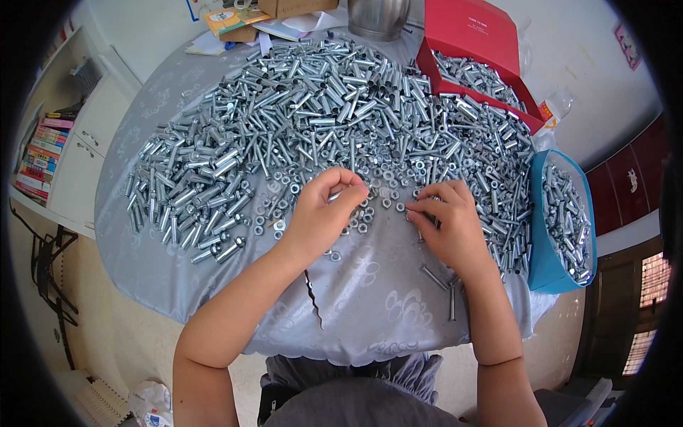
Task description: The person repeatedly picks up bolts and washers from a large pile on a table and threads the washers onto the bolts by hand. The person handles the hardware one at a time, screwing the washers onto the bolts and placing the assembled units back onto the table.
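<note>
My left hand (320,213) is closed over the middle of the table, thumb and forefinger pressed together. A bit of shiny metal shows by its curled fingers, but its kind is hidden. To the right, my right hand (452,220) has its thumb and fingertips drawn together low over the cloth, beside a small hex nut (400,207). What those fingertips pinch, if anything, is too small to tell. Loose hex nuts (363,228) and washers lie between and around both hands. Beyond them spreads a big heap of silvery sleeve anchor bolts (306,99).
A red box (530,117) with its lid up holds more hardware at the back right. At the right edge stands a blue bin (544,235) of bolts. Two loose bolts (452,302) lie near my right forearm. A dark twisted strip (311,295) rests on the grey tablecloth (277,324).
</note>
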Action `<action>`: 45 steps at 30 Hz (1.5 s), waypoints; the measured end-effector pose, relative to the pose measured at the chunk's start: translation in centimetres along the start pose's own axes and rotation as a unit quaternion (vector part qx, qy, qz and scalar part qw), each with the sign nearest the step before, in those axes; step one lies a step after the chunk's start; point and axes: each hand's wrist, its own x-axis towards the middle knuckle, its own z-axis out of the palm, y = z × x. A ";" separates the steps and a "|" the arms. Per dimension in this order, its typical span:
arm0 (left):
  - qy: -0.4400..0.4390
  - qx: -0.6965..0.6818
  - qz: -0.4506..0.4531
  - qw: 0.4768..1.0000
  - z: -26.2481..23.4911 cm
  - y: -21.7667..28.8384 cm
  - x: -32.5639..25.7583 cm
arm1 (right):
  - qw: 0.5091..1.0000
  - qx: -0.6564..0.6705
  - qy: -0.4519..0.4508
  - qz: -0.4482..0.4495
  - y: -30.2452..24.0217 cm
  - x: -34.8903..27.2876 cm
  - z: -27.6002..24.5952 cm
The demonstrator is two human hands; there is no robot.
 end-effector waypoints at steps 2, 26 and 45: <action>-0.005 -0.008 0.002 1.000 -0.3 -0.3 0.1 | 1.000 0.006 0.003 0.000 0.1 0.0 0.0; 0.028 -0.023 0.042 0.998 -1.4 0.5 0.8 | 0.998 -0.022 -0.027 -0.052 -3.2 1.5 0.6; 0.043 -0.010 0.064 0.997 -2.3 0.0 1.2 | 0.993 -0.094 0.006 -0.074 -0.8 5.6 1.3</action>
